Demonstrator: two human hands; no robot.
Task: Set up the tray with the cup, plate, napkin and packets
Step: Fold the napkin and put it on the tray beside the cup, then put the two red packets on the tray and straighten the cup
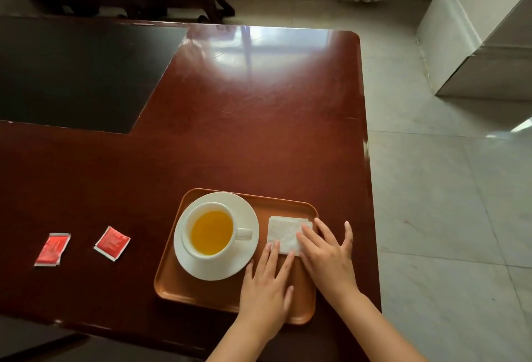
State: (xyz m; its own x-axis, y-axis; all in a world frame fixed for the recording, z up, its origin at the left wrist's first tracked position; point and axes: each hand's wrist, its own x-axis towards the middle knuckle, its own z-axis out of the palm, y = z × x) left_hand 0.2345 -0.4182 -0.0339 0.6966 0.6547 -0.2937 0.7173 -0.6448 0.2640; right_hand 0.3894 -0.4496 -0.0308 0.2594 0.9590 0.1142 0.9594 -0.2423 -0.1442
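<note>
An orange-brown tray [201, 292] lies near the table's front edge. On its left half a white plate [244, 217] carries a white cup [211, 232] of yellow liquid, handle pointing right. A folded white napkin [283, 232] lies flat on the tray's right half. My left hand [266, 289] rests flat with its fingertips on the napkin's near edge. My right hand [328, 255] lies flat with fingers spread over the napkin's right side. Two red packets [52, 249] [112, 243] sit on the table to the left of the tray.
The tray stands on a glossy red-brown wooden table [244, 131] with a black inset panel [77, 74] at the far left. The table's right edge drops to a pale tiled floor [446, 217]. Dark furniture stands beyond the table.
</note>
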